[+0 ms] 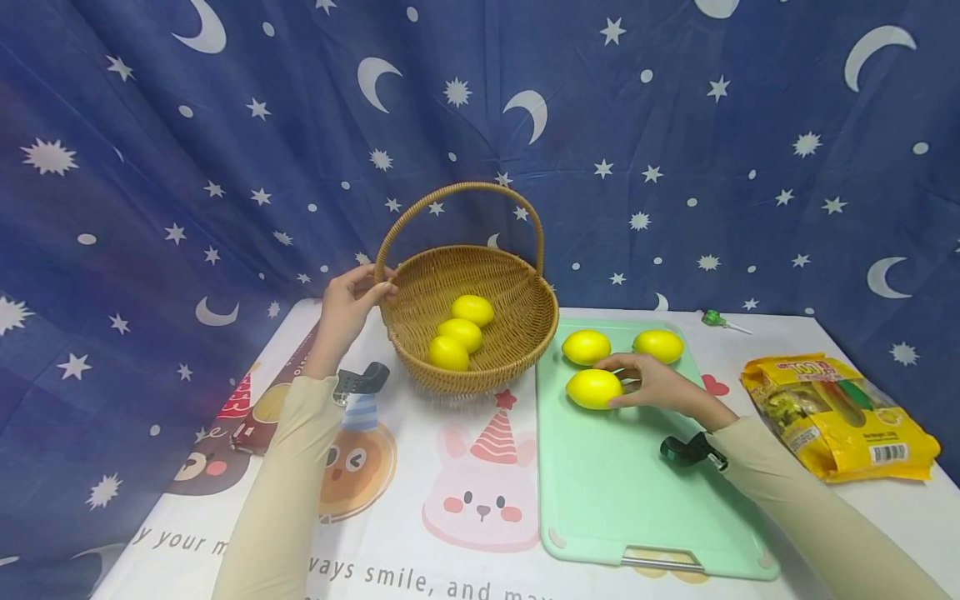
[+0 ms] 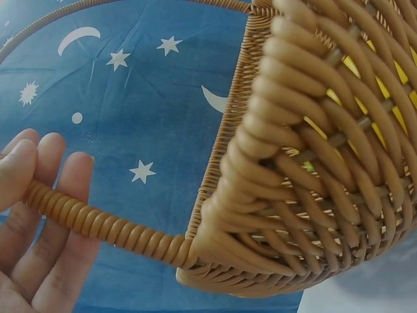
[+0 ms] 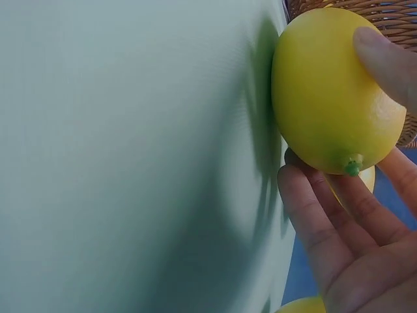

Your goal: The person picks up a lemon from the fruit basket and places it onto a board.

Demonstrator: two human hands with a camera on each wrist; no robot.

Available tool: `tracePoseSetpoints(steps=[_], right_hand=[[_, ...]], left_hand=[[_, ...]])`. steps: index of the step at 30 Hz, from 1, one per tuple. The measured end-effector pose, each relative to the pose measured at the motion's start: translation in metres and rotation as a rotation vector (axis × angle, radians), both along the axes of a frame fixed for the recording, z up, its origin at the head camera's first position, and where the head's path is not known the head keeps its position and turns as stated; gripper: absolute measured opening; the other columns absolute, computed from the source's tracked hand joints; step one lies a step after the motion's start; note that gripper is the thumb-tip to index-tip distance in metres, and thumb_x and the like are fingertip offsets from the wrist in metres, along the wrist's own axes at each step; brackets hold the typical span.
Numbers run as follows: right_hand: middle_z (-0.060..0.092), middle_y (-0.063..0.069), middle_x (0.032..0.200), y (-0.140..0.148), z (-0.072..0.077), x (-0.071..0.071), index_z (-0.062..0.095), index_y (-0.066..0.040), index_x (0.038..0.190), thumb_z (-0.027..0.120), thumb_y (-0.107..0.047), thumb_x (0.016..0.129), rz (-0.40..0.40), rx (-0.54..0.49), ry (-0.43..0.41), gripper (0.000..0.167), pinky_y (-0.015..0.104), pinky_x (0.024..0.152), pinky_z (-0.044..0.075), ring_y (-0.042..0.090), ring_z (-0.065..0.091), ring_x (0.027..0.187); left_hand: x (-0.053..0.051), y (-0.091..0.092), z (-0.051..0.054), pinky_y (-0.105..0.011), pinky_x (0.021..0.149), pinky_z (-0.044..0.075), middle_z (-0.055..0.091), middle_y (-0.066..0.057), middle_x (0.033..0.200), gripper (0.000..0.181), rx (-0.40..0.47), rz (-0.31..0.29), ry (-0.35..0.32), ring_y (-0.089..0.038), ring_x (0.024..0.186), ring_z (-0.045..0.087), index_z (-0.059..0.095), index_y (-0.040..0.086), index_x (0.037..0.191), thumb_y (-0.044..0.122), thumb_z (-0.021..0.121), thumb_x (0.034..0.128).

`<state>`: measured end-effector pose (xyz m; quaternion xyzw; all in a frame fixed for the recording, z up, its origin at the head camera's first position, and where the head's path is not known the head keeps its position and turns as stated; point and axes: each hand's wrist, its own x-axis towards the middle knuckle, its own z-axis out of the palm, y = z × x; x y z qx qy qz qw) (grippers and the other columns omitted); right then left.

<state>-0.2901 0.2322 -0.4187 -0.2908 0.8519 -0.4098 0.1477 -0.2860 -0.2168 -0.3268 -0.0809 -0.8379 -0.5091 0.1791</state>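
Centre-left, the left hand (image 1: 347, 312) grips the basket handle (image 1: 468, 186); right of centre, the right hand (image 1: 660, 386) pinches 1 lemon (image 1: 591, 389), seemingly picking up, wanting a steady lift.

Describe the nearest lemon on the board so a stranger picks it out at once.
Right of the basket lies a green board. Two lemons sit towards its back. The front lemon is it, alone between thumb and fingers of the right hand.

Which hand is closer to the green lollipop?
Right. The right hand touches a lemon on the cutting board, in front and left of the green lollipop; the left hand holds the wicker basket handle, farther left.
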Motion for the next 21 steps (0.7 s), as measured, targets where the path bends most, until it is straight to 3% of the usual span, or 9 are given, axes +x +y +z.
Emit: tracePoseSetpoints(steps=[14, 21], right_hand=[[0.052, 0.023, 0.131, 0.0016, 0.004, -0.001, 0.051, 0.002, 0.128, 0.077, -0.018, 0.077, 0.017, 0.014, -0.02, 0.061, 0.032, 0.089, 0.055, 0.04, 0.053, 0.116], [0.053, 0.023, 0.129, 0.0057, 0.0096, -0.0029, 0.05, 0.002, 0.127, 0.077, -0.02, 0.078, 0.019, 0.033, -0.021, 0.061, 0.039, 0.093, 0.053, 0.041, 0.053, 0.117]], left_hand=[[-0.0039, -0.0017, -0.0023, -0.023, 0.082, 0.056, 0.07, -0.015, 0.098, 0.029, 0.019, -0.012, 0.008, 0.005, 0.074, 0.064, 0.063, -0.001, 0.112, 0.019, 0.061, 0.0909], [-0.0036, -0.0021, -0.003, -0.024, 0.082, 0.057, 0.07, -0.017, 0.099, 0.028, 0.006, -0.005, 0.006, 0.006, 0.075, 0.063, 0.063, -0.001, 0.112, 0.019, 0.061, 0.0913]])
